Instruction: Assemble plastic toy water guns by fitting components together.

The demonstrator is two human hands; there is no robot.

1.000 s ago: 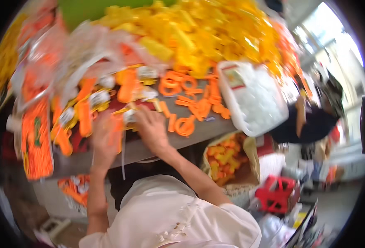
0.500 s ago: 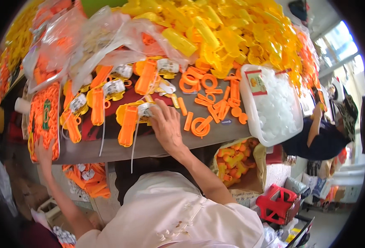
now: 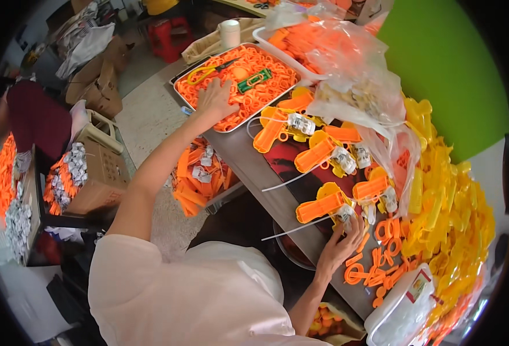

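Note:
My left hand (image 3: pixel 217 102) is over a metal tray (image 3: pixel 244 125) of small orange plastic parts (image 3: pixel 266 60), fingers spread and touching them. Beside it in the tray lie yellow-handled scissors (image 3: pixel 202 72) and a small green piece (image 3: pixel 254 81). My right hand (image 3: pixel 344 242) has its fingers curled at the white mechanism (image 3: pixel 343 213) of the nearest orange-and-yellow gun-shaped toy body (image 3: pixel 321 207), steadying it on the table; its fingertips are partly hidden. A pale strip (image 3: pixel 295 232) sticks out from this body. Several similar toy bodies (image 3: pixel 315 154) lie farther along.
Loose orange rings and bars (image 3: pixel 381 259) lie right of my right hand, by a white tub (image 3: pixel 404 303) of clear pieces. Yellow shells (image 3: pixel 451 213) are heaped along the far side. A box of orange parts (image 3: pixel 199 179) stands below the table edge. Another person (image 3: pixel 38 121) is at left.
The view has swung left, bringing the tray toward the middle. My left hand has moved farther into the tray's orange parts. My right hand stays at the same toy body.

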